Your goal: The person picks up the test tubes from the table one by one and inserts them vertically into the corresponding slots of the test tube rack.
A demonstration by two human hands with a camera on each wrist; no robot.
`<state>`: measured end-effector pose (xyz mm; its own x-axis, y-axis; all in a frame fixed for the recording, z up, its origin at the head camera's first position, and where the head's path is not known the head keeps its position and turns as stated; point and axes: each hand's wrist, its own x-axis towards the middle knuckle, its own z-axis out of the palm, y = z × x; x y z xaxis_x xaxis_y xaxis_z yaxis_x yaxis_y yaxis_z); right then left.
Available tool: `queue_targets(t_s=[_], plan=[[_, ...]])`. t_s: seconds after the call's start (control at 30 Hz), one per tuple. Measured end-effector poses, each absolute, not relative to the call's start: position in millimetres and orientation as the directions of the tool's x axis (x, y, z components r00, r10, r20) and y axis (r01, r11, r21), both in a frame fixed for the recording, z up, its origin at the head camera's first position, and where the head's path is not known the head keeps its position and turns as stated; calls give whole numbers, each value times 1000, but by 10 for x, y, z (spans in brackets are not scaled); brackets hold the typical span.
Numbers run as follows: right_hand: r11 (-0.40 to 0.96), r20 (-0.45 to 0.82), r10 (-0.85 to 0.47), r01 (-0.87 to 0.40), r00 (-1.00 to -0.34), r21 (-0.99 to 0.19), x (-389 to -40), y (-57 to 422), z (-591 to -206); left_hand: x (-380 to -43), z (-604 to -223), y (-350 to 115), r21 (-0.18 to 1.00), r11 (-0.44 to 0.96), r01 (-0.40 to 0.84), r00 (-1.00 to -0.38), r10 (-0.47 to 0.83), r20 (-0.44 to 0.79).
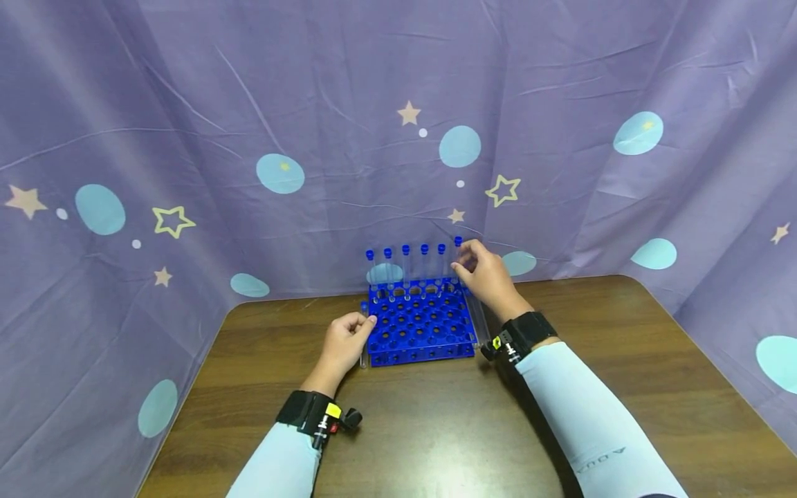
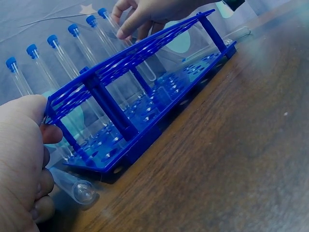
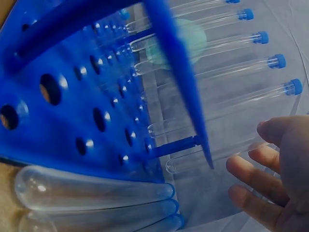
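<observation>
Between loose tubes (image 3: 91, 189) stands a rack (image 1: 398, 347), left hand (image 1: 341, 342) gripping it, right hand (image 1: 490, 278) pinching a capped tube (image 1: 458, 242).

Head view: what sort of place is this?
Probably a makeshift tabletop workspace, not a real lab: a star-patterned purple curtain hangs behind a wooden table bearing a blue test-tube rack.

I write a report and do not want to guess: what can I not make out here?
Right wrist view: the rest of the lowest loose tube, cut off by the bottom edge.
Left wrist view: the upper end of the left-side loose tube, behind the left hand.
Head view: the sleeve lettering, too small to read surely.
</observation>
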<state>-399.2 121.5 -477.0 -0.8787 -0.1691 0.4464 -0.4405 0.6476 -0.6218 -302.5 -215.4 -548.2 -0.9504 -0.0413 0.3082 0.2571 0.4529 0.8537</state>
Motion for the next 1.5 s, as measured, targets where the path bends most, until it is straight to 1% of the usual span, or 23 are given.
queue_targets(t_s=[0.2, 0.77, 0.97, 1.17, 1.4, 1.5], plan=[[658, 446, -180, -444, -877, -608, -3980, 1216, -4803, -3027, -5475, -2152, 857, 451, 249, -953, -44, 300], [673, 399, -184, -411, -898, -614, -3984, 1238, -4848, -3037, -5482, -2146, 855, 455, 249, -951, -50, 304], [654, 375, -186, -399, -908, -642, -3980, 1251, -4862, -3026, -5461, -2145, 858, 454, 242, -954, -52, 296], [615, 355, -143, -364, -924, -699, -3930, 1327, -4835, -3017, -5438, -2140, 858, 451, 247, -951, -55, 303], [567, 411, -35, -357, -911, -742, -3881, 1468, -4850, -3019, -5452, -2141, 860, 454, 235, -955, -55, 290], [566, 417, -12, -350, -909, -747, -3841, 1487, -4868, -3011, -5454, -2141, 862, 452, 230, -957, -57, 285]])
